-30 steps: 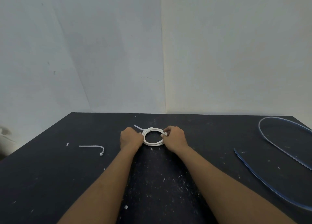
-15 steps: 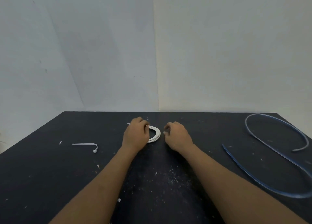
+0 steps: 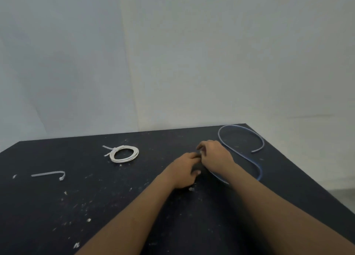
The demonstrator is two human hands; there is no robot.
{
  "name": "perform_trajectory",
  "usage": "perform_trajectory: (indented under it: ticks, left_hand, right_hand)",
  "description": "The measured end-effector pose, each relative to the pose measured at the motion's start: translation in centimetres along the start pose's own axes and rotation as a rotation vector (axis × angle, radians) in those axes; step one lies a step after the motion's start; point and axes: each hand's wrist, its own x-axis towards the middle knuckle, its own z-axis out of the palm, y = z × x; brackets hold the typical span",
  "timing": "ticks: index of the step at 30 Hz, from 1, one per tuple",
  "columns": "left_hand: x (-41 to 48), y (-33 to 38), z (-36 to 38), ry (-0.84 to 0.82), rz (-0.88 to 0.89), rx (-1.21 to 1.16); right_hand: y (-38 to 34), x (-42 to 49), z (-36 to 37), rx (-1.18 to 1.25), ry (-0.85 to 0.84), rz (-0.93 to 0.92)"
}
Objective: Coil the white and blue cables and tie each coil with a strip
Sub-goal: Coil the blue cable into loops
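The white cable (image 3: pixel 124 154) lies coiled on the black table (image 3: pixel 57 206), left of centre, bound on its left side by a white strip whose two ends stick out. No hand touches it. The blue cable (image 3: pixel 240 154) lies uncoiled in an S-shaped loop at the table's right side. Its near stretch runs under my right wrist toward my hands. My left hand (image 3: pixel 185 171) and my right hand (image 3: pixel 216 154) meet fingertip to fingertip near that stretch, fingers curled. Motion blur hides whether either hand grips the cable.
A second white strip (image 3: pixel 49 174) with a hooked end lies loose at the far left of the table. White crumbs are scattered over the tabletop. The table's right edge runs just beyond the blue loop, and pale walls stand behind the table.
Both hands let go of the white coil and moved right to the blue cable. The view swung to the right, so the tied coil now sits to the left.
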Motion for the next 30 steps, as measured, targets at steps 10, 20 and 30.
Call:
perform_trajectory:
  ticks: [10,20,30]
  left_hand:
    - [0.9,3.1,0.6,0.109,-0.086,-0.126]
    - [-0.5,2.6,-3.1,0.047,-0.306,-0.96]
    - [-1.5,3.2,-5.8,-0.361,-0.359,-1.71]
  right_hand:
    - [4.7,-4.7,-4.3,0.046,-0.338,0.061]
    - [4.9,-4.6,-6.0,0.271,0.004,-0.183]
    - [4.4,-1.9,-4.4,0.448,0.456,-0.129]
